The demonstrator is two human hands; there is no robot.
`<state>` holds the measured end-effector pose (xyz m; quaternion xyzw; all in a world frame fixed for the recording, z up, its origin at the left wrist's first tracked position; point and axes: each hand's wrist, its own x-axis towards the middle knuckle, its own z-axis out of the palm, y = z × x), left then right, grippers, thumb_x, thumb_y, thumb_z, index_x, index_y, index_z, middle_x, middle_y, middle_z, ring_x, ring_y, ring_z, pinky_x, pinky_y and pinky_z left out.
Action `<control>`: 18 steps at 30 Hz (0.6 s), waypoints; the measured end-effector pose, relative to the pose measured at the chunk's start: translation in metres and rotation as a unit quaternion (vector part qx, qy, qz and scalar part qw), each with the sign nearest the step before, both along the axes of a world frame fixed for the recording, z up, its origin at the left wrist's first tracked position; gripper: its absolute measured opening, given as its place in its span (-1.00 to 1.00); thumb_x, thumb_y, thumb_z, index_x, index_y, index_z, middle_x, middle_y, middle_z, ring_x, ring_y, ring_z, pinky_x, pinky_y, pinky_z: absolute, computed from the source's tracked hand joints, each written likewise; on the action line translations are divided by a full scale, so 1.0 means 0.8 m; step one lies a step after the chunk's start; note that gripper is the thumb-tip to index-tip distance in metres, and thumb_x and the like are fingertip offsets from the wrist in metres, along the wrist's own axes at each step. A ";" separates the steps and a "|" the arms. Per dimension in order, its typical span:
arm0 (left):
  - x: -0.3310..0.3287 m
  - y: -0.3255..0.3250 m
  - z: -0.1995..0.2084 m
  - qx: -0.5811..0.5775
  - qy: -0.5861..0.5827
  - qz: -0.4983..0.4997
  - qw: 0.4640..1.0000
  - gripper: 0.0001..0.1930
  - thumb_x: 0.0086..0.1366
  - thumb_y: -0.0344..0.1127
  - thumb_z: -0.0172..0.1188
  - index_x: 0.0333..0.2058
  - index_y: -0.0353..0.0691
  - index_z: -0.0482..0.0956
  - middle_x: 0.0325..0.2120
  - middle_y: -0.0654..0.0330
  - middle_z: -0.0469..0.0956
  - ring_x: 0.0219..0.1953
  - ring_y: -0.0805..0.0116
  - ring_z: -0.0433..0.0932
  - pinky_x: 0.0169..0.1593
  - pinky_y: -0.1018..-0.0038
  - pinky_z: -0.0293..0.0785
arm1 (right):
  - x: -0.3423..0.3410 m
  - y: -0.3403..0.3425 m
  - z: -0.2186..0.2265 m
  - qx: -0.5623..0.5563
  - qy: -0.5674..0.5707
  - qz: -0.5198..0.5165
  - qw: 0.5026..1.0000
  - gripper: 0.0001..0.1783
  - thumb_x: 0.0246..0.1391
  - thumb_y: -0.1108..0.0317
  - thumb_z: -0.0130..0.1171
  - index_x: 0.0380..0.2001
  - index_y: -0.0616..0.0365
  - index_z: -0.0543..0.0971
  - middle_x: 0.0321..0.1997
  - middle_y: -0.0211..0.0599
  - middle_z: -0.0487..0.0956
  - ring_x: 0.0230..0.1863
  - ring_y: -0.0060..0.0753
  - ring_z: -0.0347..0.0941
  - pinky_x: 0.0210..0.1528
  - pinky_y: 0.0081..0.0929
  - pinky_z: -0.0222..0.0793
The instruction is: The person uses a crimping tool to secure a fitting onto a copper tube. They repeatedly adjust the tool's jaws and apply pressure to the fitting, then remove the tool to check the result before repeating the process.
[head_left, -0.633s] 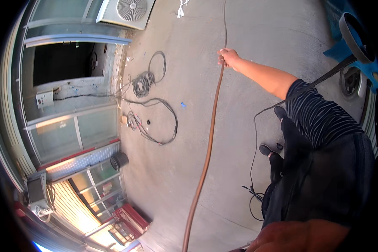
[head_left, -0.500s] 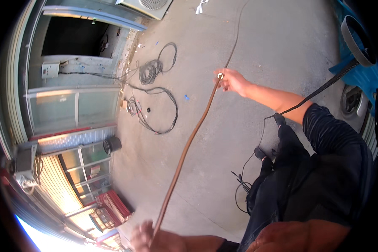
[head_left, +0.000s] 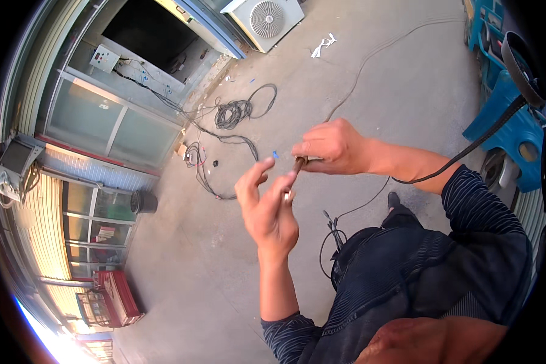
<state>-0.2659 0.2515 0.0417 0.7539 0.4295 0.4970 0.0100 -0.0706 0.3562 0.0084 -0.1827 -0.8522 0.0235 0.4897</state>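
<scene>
My right hand (head_left: 337, 148) is closed on a brown cable (head_left: 299, 163), which shows as a short bent length beside its fingers. From behind this hand the cable runs away over the floor to the upper right. My left hand (head_left: 268, 209) is close by, palm turned up, some fingers half spread. Its thumb side is pressed to the brown cable, and the exact grip is partly hidden. A small pale piece (head_left: 287, 196) shows at the left fingers; what it is I cannot make out.
Coiled black cables (head_left: 233, 113) lie on the concrete floor, wired to a control box (head_left: 104, 58). Around me are an air-conditioner unit (head_left: 267, 23), blue plastic stools (head_left: 515, 130), a dark bucket (head_left: 144, 202) and a red cart (head_left: 116, 297). A black cord (head_left: 467, 151) crosses by my right arm.
My left hand has risen from the lower edge to beside my right hand. The cable stretched long between the hands before; now only a short piece shows there. The view has turned.
</scene>
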 end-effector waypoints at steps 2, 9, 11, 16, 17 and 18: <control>-0.008 0.006 -0.028 -0.043 -0.083 -0.033 0.995 -0.63 0.36 -0.14 0.26 0.05 -0.21 0.58 0.15 -0.06 0.41 0.10 0.13 0.48 0.16 0.26 0.43 | -0.023 -0.021 0.017 0.016 0.013 0.033 0.999 -0.72 -0.12 0.34 0.47 -0.31 0.07 0.61 -0.55 -0.39 0.46 -0.55 -0.27 0.46 -0.53 -0.38 0.38; -0.010 0.035 -0.116 -0.169 -0.394 -0.283 0.858 -0.11 0.29 0.07 0.31 0.38 -0.35 0.14 0.22 -0.05 0.35 0.15 0.22 0.44 0.25 0.30 0.33 | -0.050 -0.049 0.036 -0.058 0.049 0.104 0.992 -0.71 -0.11 0.31 0.51 -0.33 0.14 0.62 -0.51 -0.37 0.49 -0.55 -0.35 0.44 -0.52 -0.43 0.37; 0.008 0.037 -0.118 -0.191 -0.392 -0.246 0.866 -0.39 0.34 -0.04 0.24 0.20 -0.36 0.38 -0.02 0.08 0.51 0.01 0.34 0.48 0.13 0.38 0.39 | -0.045 -0.052 0.039 -0.036 0.041 0.094 0.994 -0.70 -0.11 0.32 0.51 -0.31 0.15 0.64 -0.49 -0.36 0.51 -0.55 -0.35 0.45 -0.52 -0.45 0.37; 0.029 0.050 -0.109 -0.087 -0.289 -0.146 0.942 -0.82 0.40 -0.30 0.14 -0.29 -0.32 0.50 -0.33 0.24 0.52 -0.31 0.40 0.43 -0.22 0.42 0.40 | -0.043 -0.068 0.048 -0.041 0.034 0.087 0.995 -0.70 -0.11 0.33 0.51 -0.28 0.14 0.65 -0.46 -0.33 0.54 -0.51 -0.32 0.48 -0.49 -0.43 0.39; 0.028 0.052 -0.110 -0.087 -0.276 -0.141 0.947 -0.83 0.39 -0.32 0.14 -0.28 -0.32 0.51 -0.32 0.24 0.53 -0.31 0.41 0.45 -0.21 0.43 0.41 | -0.042 -0.073 0.052 -0.058 0.036 0.080 0.994 -0.71 -0.11 0.33 0.50 -0.29 0.12 0.65 -0.46 -0.34 0.53 -0.50 -0.27 0.48 -0.48 -0.39 0.38; 0.028 0.053 -0.110 -0.087 -0.263 -0.137 0.951 -0.85 0.39 -0.33 0.14 -0.27 -0.32 0.51 -0.31 0.23 0.53 -0.30 0.41 0.46 -0.21 0.44 0.42 | -0.042 -0.077 0.054 -0.075 0.038 0.073 0.994 -0.72 -0.11 0.33 0.50 -0.30 0.10 0.64 -0.47 -0.35 0.52 -0.48 -0.23 0.48 -0.47 -0.36 0.37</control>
